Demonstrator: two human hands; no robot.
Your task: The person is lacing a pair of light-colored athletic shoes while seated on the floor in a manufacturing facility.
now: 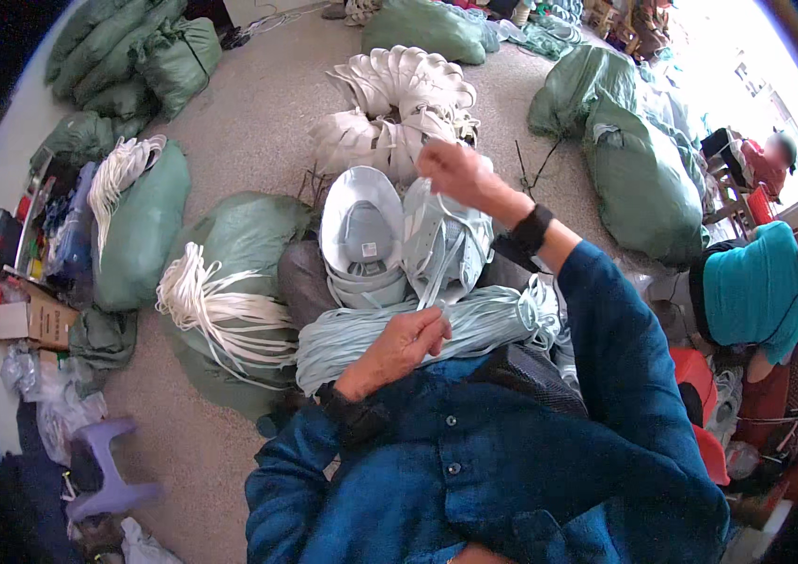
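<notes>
A pale grey-white shoe upper (446, 240) sits in front of my body, with white shoelace (434, 268) running across it. My left hand (399, 348) is closed in a pinch at the shoelace's near end, just below the upper. Raised over the upper's far end, my right hand (463, 176) is closed; what its fingers hold is hidden. To the left stands a nested stack of similar uppers (361, 235), open side facing up. A thick bundle of pale blue-white laces (371, 334) lies across my lap beneath my left hand.
Beyond the upper, more white uppers (399, 85) stand in curved rows on the floor. White laces (220, 301) drape over a green sack (239, 235) at left. Full green sacks (639, 169) stand at right, near a person in teal (756, 282). A purple stool (108, 470) is at lower left.
</notes>
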